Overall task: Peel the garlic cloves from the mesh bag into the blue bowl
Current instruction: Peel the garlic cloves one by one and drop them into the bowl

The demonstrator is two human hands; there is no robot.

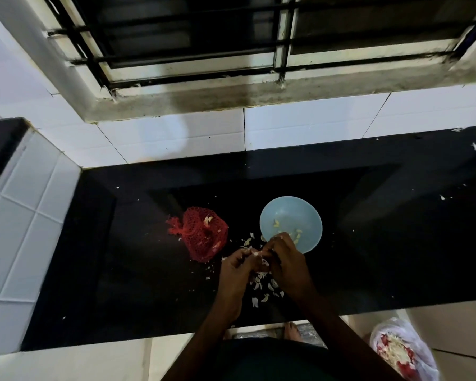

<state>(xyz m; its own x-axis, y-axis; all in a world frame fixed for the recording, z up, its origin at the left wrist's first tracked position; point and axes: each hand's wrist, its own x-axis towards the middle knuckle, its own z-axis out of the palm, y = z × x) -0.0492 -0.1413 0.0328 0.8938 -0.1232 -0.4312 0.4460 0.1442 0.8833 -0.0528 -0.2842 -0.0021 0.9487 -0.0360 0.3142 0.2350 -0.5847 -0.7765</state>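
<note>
Black counter under the hands, white tiled wall beyond them, barred window higher up, pale floor nearer.

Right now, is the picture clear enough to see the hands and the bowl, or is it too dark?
Head view: the light is dim, yet the blue bowl and red mesh bag read well. Head view: the left hand and right hand are dark and slightly soft, pinching a pale garlic clove. Head view: the wide lens bends the window bars.
</note>
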